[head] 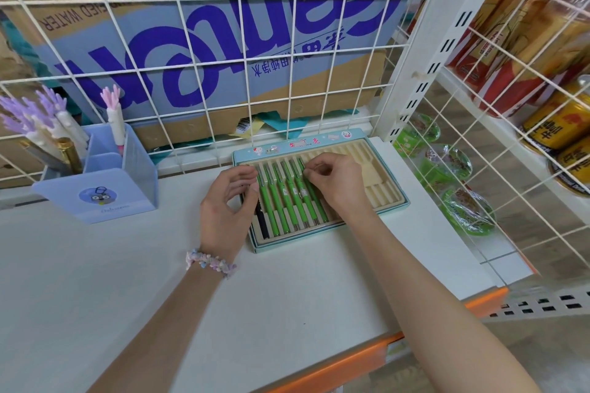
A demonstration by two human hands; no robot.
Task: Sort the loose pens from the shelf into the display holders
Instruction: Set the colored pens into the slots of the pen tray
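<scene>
Both hands work over a slotted pen tray lying flat on the white shelf. The right hand reaches across the tray's middle, its fingers curled and pinching the upper end of the rightmost green pen in the row. The left hand, a beaded bracelet on its wrist, sits at the tray's left edge with fingers loosely curled over a black pen in the first slot; whether it grips that pen cannot be told. Between the two hands lie the other green pens, side by side in their grooves. The cream slots beyond the right hand hold nothing. Well to the left of the left hand stands a blue pen holder with purple-topped pens.
</scene>
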